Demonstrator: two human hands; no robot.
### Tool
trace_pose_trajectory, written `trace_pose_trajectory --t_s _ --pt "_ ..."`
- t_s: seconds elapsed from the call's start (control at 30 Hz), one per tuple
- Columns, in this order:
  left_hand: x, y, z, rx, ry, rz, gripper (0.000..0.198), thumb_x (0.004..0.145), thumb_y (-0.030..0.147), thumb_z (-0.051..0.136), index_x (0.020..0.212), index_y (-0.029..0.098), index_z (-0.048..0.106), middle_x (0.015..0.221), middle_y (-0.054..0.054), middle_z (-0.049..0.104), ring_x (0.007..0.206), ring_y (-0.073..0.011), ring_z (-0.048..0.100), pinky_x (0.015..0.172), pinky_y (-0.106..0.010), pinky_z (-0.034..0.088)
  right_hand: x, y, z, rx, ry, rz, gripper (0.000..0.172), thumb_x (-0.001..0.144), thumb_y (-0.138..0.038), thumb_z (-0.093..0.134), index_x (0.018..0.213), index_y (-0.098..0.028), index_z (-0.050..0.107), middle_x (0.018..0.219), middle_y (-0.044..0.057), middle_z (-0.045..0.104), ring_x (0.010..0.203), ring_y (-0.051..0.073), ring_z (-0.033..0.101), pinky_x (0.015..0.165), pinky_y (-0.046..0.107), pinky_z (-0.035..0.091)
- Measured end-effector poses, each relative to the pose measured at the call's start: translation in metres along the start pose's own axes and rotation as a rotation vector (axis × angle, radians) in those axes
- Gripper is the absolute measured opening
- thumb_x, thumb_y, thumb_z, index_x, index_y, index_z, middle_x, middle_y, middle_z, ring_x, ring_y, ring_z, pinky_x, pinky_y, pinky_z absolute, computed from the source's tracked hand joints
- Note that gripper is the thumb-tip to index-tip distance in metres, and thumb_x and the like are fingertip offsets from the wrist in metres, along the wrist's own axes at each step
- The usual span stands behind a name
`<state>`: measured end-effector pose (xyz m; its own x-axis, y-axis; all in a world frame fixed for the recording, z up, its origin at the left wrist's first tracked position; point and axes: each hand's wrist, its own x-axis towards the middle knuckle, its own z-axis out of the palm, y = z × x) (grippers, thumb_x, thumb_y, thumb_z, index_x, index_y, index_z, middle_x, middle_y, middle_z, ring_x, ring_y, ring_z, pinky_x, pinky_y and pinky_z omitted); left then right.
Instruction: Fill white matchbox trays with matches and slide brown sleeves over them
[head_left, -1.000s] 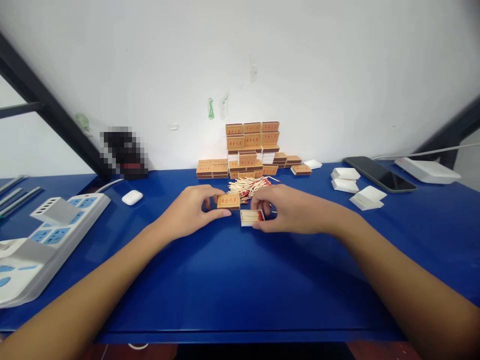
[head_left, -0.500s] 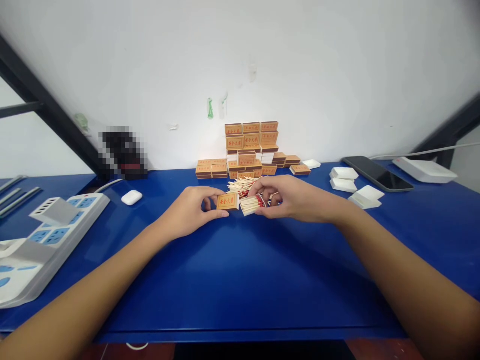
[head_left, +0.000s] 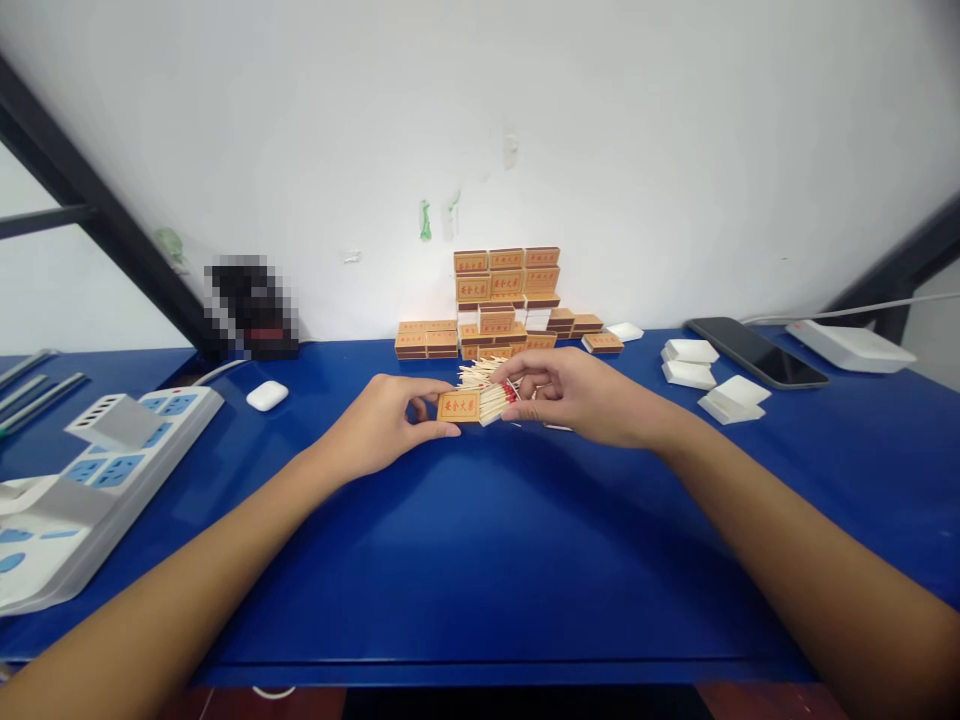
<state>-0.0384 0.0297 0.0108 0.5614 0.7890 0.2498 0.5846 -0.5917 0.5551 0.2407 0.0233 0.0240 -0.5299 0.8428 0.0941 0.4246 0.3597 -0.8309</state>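
Observation:
My left hand pinches a tan matchbox sleeve with red print, held just above the blue table. My right hand grips a white inner tray full of red-tipped matches, its end partly inside the sleeve's right opening. Behind the hands a loose pile of matches lies on the table. Further back, against the wall, stands a stack of tan matchboxes.
White empty trays and a dark phone lie at the right, with a white flat device beyond. A white earbud case and a white-and-blue power strip lie at the left. A blurred dark object stands by the wall.
My right hand lifted the filled tray off the table and brought it left, into the end of the sleeve. My left hand kept the sleeve almost still.

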Motion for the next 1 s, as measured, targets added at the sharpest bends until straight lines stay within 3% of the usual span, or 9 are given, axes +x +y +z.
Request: trace_pose_trajectory --t_s 0.17,0.37,0.63,0.83,1.0 --pt "0.002 0.002 -0.004 -0.082 0.034 -0.045 0.042 0.085 0.040 0.085 0.124 0.027 0.078 0.087 0.001 0.076 0.064 -0.0110 0.059 0.062 -0.025 0.050 0.002 -0.002 0.000 0.071 0.112 -0.021 0.039 0.083 -0.043 0.080 0.115 -0.024 0.070 0.096 0.003 0.073 0.084 0.019 0.067 0.082 0.038 0.059" --pt "0.004 0.002 -0.007 -0.206 0.037 -0.065 0.044 0.083 0.042 0.086 0.124 0.027 0.079 0.083 0.000 0.075 0.069 -0.0123 0.058 0.059 -0.023 0.047 0.002 -0.004 0.000 0.107 0.179 -0.010 0.034 0.085 -0.037 0.079 0.114 -0.023 0.072 0.090 0.003 0.075 0.076 0.018 0.069 0.068 0.034 0.062" --pt "0.005 0.002 -0.007 -0.390 0.056 -0.145 0.053 0.080 0.041 0.087 0.128 0.022 0.078 0.076 -0.001 0.071 0.058 -0.0090 0.055 0.053 -0.020 0.049 0.005 -0.001 0.005 0.232 0.263 0.005 0.032 0.086 -0.031 0.080 0.115 -0.022 0.071 0.084 0.004 0.075 0.067 0.016 0.069 0.052 0.028 0.057" --pt "0.006 -0.002 -0.004 -0.443 0.081 -0.127 0.055 0.079 0.040 0.088 0.130 0.022 0.077 0.080 -0.002 0.073 0.058 -0.0092 0.057 0.052 -0.020 0.053 0.007 -0.004 0.009 0.282 0.328 -0.032 0.034 0.082 -0.029 0.083 0.112 -0.019 0.070 0.100 0.007 0.078 0.068 0.015 0.070 0.056 0.030 0.061" --pt "0.006 -0.004 -0.003 -0.459 0.079 -0.117 0.055 0.079 0.040 0.088 0.130 0.022 0.077 0.079 -0.002 0.072 0.058 -0.0098 0.059 0.051 -0.020 0.054 0.009 -0.002 0.014 0.291 0.352 -0.058 0.034 0.084 -0.028 0.081 0.114 -0.018 0.069 0.099 0.006 0.078 0.073 0.017 0.073 0.065 0.032 0.065"
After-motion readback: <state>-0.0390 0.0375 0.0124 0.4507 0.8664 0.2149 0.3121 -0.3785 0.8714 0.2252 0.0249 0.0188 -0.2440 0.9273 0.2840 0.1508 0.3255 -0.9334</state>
